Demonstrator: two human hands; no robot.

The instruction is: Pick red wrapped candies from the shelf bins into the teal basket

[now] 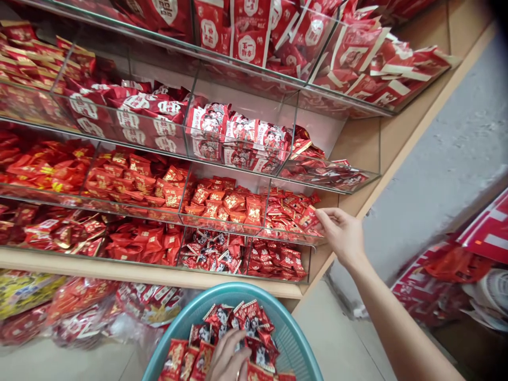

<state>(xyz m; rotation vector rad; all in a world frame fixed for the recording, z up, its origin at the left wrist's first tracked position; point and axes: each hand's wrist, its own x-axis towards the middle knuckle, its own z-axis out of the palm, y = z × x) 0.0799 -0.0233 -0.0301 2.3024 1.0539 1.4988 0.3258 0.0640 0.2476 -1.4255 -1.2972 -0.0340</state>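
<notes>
My right hand (342, 235) reaches to the right end of a clear shelf compartment, thumb and fingers pinching a small red candy packet (309, 217) at its edge. Other small red packets (283, 203) lie just left of it in the same compartment. Low in the view, my left hand (229, 360) rests among red and dark wrapped packets (254, 316) inside a teal plastic basket (299, 338). Its fingers are bent over the packets; whether they grip one is hidden.
Wooden shelving (413, 137) with clear dividers holds rows of red packets above and to the left. Plastic bags of goods (85, 307) lie on the floor under the bottom shelf. A grey wall (448, 159) and red bags (456, 264) are at the right.
</notes>
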